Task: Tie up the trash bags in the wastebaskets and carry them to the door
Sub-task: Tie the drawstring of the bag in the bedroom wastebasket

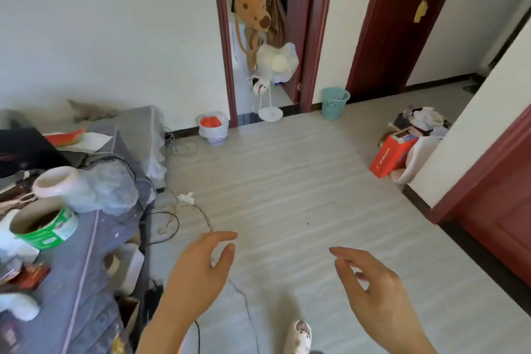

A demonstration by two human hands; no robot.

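- I judge I'm at the very start: nothing is tied yet. My left hand (201, 264) and right hand (370, 282) both hang in front of me with fingers loosely spread, holding nothing.
- The white trash bag (207, 131) sits in the small white wastebasket (216, 139) against the far wall, just left of the doorway, with something red-orange showing at its mouth.
- A teal wastebasket (334, 105) stands right of the doorway; I cannot tell whether it has a liner.
- Next I'd need to cross the floor, crouch, and gather the bag's rim.
- Loose cables (172, 218) trail beside the table (86, 238) on my left and could trip me; the fan base (270, 114) stands near the doorway, and a red box (389, 156) lies among clutter well off to the right.
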